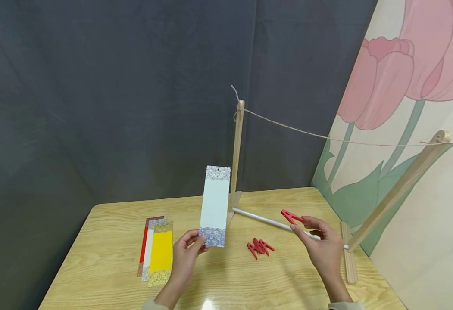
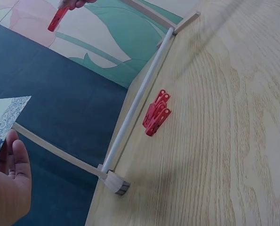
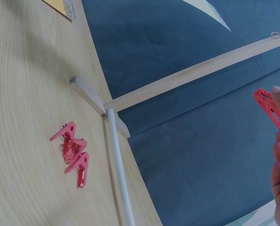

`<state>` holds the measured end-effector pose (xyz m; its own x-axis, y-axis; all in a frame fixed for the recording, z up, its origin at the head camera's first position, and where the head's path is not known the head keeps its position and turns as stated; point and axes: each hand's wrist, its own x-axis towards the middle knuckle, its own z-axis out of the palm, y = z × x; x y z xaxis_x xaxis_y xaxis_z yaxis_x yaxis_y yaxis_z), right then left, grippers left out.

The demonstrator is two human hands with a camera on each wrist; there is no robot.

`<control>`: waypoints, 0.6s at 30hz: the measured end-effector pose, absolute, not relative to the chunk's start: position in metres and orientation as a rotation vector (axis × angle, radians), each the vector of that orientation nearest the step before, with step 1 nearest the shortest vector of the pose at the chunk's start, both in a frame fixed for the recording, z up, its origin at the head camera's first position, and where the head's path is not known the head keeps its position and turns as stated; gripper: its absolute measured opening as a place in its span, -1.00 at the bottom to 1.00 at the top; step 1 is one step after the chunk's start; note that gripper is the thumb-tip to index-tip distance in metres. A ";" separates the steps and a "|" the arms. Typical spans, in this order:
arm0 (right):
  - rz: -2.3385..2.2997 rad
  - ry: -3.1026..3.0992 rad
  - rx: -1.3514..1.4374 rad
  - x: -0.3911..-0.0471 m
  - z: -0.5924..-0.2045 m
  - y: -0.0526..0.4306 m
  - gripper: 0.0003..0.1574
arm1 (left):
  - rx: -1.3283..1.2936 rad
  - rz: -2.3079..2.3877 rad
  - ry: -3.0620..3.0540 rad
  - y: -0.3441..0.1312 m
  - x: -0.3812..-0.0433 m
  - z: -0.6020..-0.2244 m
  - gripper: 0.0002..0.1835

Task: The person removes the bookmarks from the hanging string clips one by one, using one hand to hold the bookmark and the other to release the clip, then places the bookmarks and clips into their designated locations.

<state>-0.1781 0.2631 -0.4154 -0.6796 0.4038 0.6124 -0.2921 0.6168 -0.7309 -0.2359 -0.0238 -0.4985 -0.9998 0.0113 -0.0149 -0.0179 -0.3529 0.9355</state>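
Observation:
My left hand pinches a white bookmark with blue patterned ends by its lower edge, holding it upright above the table. A small hole shows near its top. In my right hand, a red clothespin is pinched between thumb and fingers, raised over the white rod. The right wrist view shows the same red clothespin at the fingertips. Several more red clothespins lie in a small cluster on the table between the hands.
A wooden stand has a left post, a right post, a white rod low between them and a string across the tops. Red, white and yellow bookmarks lie overlapping at left on the wooden table.

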 end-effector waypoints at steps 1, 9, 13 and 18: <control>1.108 -2.033 -0.082 -0.179 -0.417 0.262 -0.66 | -0.017 2.572 1.777 -0.026 -0.236 -0.499 -0.69; 1.100 -2.041 -0.074 -0.180 -0.426 0.257 -0.65 | -0.089 2.592 1.797 -0.041 -0.235 -0.506 -0.68; 1.077 -2.047 -0.091 -0.179 -0.429 0.255 -0.67 | 0.083 2.681 1.761 -0.049 -0.249 -0.542 -0.69; 1.065 -2.049 -0.092 -0.182 -0.435 0.256 -0.66 | 0.266 2.764 1.696 -0.065 -0.272 -0.597 -0.73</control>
<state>-0.1817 0.2562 -0.4351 -0.6714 0.3997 0.6241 -0.2810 0.6419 -0.7134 -0.2721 -0.0655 -0.5969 -0.9805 -0.0100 0.1965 0.1797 -0.4517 0.8739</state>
